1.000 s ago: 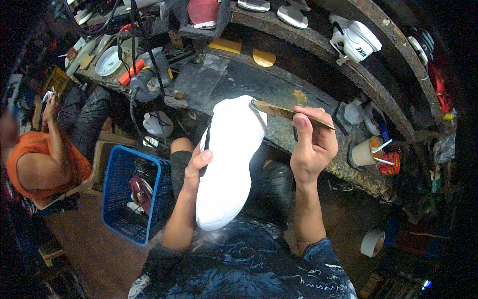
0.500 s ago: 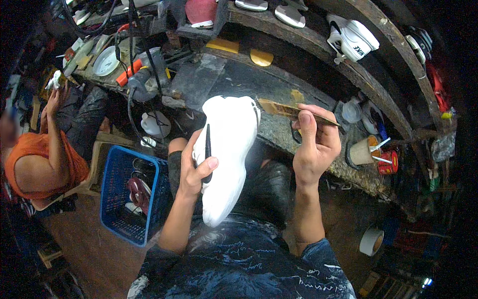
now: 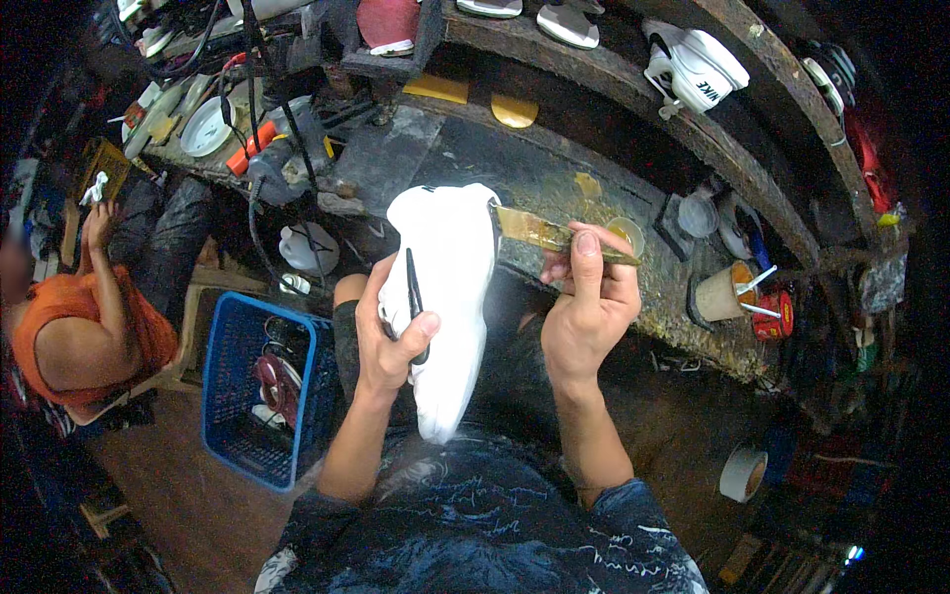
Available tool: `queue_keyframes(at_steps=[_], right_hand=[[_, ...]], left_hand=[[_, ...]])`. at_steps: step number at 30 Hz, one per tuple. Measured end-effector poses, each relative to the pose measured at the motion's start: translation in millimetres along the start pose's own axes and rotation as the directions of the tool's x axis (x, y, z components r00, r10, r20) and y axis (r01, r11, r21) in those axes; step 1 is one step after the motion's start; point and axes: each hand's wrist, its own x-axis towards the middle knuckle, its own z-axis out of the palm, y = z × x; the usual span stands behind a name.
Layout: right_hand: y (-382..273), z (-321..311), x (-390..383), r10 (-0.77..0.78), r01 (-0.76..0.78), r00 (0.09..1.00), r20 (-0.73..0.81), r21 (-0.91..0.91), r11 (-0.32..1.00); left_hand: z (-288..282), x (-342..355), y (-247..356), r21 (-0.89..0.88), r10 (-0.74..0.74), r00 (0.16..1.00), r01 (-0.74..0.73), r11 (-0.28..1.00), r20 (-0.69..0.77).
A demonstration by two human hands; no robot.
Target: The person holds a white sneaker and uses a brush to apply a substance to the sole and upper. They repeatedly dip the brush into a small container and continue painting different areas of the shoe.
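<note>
A white shoe upper (image 3: pixel 450 287) stands lengthwise in front of my chest, its narrow toe end pointing down toward my shirt. My left hand (image 3: pixel 388 342) grips its left side, thumb on top. A black tapered strip (image 3: pixel 415 297) runs along that side and passes by my thumb. In my right hand (image 3: pixel 592 307) is a flat, amber-coloured brush (image 3: pixel 529 228), pinched between thumb and fingers. Its tip meets the upper's far right edge; whether it touches cannot be made out. Behind my right fingers, a small bowl (image 3: pixel 628 234) with yellowish contents sits on the workbench.
The worn workbench (image 3: pixel 683 317) curves across in front of me, holding a beige cup (image 3: pixel 720 297) and a red tin (image 3: pixel 774 315). White shoes (image 3: pixel 698 74) sit on the shelf above. At left are a blue basket (image 3: pixel 220 386) and a person in orange (image 3: pixel 94 332).
My right hand has moved left and slightly down, bringing the brush tip to the upper's edge. The upper has shifted and tilted slightly left at its far end.
</note>
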Motion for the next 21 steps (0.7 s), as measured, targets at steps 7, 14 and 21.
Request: queue_keyframes(at_steps=[7,14,21], right_hand=[[-23.6,-2.9,5.1,-0.042,0.050,0.998,0.039,-0.225,0.973],[-26.0,-6.1,4.1,-0.270,0.294,0.956,0.115,-0.399,0.869],[-27.6,-6.7,-0.3,-0.275,0.306,0.952,0.132,-0.405,0.862]], left_hand=[[-1.7,1.1,3.7,0.210,0.159,0.987,-0.154,0.965,-0.005],[1.1,2.0,4.0,0.205,0.164,0.986,-0.159,0.966,-0.005],[2.4,3.2,3.7,0.204,0.154,0.988,-0.147,0.968,-0.020]])
